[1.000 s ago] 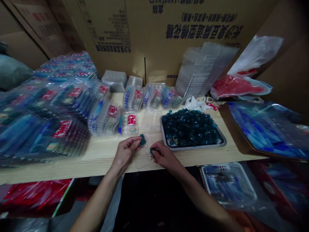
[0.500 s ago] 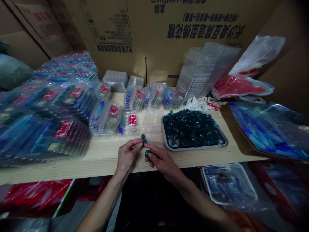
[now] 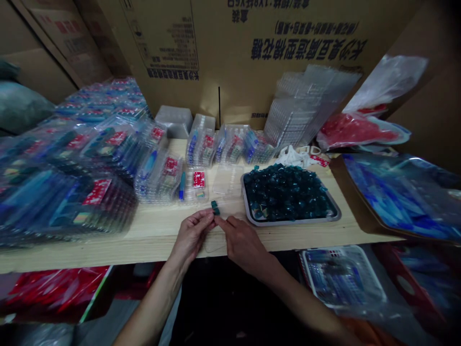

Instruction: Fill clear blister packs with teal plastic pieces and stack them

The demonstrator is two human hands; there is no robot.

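Note:
My left hand (image 3: pixel 192 233) is closed in a pinch on small dark green blocks (image 3: pixel 215 207), whose upper part sticks out past thumb and forefinger. From the other side, the stretched forefinger of my right hand (image 3: pixel 247 245) reaches up to the same blocks. Its other fingers are curled under, back of the hand up, so whatever they hold is hidden. Partly beneath both hands lies a clear plastic tray (image 3: pixel 216 246). Beyond them is another clear tray (image 3: pixel 196 193) with a red patterned card packet (image 3: pixel 199 179) and a blue pen (image 3: pixel 182 186).
A shallow tray (image 3: pixel 248 211) heaped with dark green blocks stands right. Filled clear packs (image 3: pixel 104 192) are stacked left. Clear empty trays (image 3: pixel 295 113) stand behind, before a large carton (image 3: pixel 216 62). A box of blue packets (image 3: pixel 399 197) is far right. A white basket (image 3: pixel 376 288) sits below.
My right hand has turned palm-down and moved slightly right. A dark green block that showed between its fingers is now out of sight. My left hand keeps its pinch.

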